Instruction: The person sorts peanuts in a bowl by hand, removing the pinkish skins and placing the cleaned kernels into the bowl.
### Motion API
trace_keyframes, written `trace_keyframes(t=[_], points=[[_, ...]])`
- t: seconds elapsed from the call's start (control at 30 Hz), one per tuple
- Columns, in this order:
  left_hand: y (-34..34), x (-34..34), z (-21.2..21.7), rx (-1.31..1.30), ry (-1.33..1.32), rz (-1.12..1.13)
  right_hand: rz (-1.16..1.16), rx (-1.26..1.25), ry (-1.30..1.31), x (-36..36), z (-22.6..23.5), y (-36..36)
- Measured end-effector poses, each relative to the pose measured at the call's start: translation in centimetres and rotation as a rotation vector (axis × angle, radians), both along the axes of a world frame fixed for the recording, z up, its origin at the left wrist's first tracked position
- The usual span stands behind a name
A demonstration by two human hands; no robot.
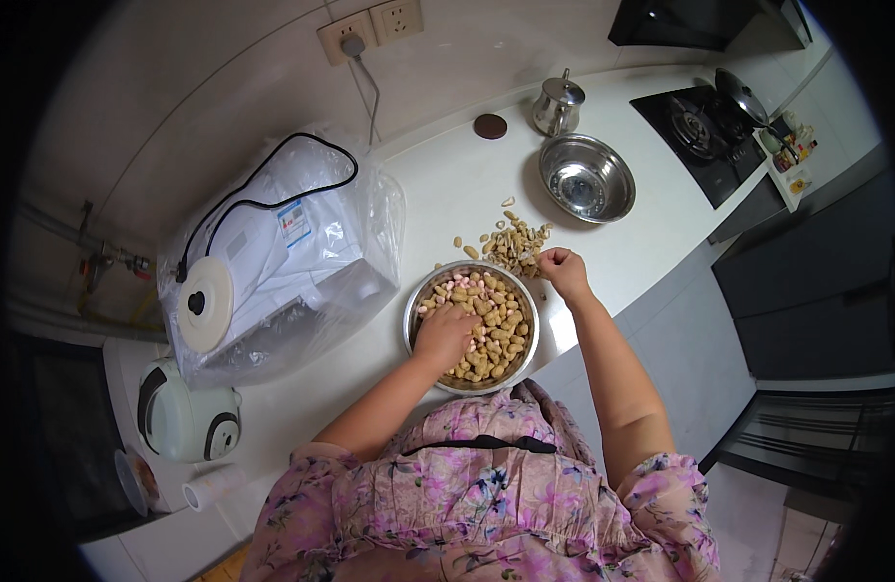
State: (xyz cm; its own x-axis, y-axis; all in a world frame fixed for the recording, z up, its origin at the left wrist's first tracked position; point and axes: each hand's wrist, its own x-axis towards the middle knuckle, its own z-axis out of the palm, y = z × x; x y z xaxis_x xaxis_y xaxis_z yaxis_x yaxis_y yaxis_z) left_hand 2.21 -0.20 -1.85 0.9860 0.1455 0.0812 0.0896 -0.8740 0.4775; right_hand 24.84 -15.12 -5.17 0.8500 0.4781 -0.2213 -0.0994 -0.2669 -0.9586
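A steel bowl [533, 341] at the counter's near edge holds many unshelled peanuts [496, 354], with pink shelled kernels [458, 284] along its far left side. My left hand [446, 336] rests in this bowl on the peanuts, its fingertips hidden among them. Beyond the bowl's far right rim lies a loose heap of broken peanut shells [517, 244]. At the heap's right edge, my right hand [564, 273] is closed in a pinch. Whatever lies between its fingertips is too small to make out.
A second steel bowl [588, 179], a lidded metal pot [559, 105] and a dark round disc [489, 126] stand farther back. Plastic-wrapped white goods [302, 262] with a black cord fill the left, near a rice cooker [188, 412]. A gas stove [704, 131] is far right.
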Motion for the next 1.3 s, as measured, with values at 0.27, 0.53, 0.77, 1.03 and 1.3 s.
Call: trace_keyframes(t=[0.27, 0.53, 0.77, 1.03, 1.3], points=[[0.1, -0.1, -0.2, 0.05, -0.046, -0.004, 0.146, -0.073, -0.098, -3.0, -1.8, -0.4], [-0.3, 0.1, 0.5, 0.088, -0.082, -0.055, 0.386, -0.347, -0.819, -7.7, 4.0, 1.9], [-0.5, 0.7, -0.4, 0.184, -0.063, -0.098, 0.346, -0.51, -0.918, -8.7, 2.1, 4.4], [0.4, 0.4, 1.0, -0.226, -0.103, 0.063, 0.188, -0.299, -0.548, -8.0, 3.4, 3.1], [1.4, 0.8, -1.1, -1.145, -0.03, 0.385, -0.102, -0.058, -0.178, -1.8, 1.5, 1.3]])
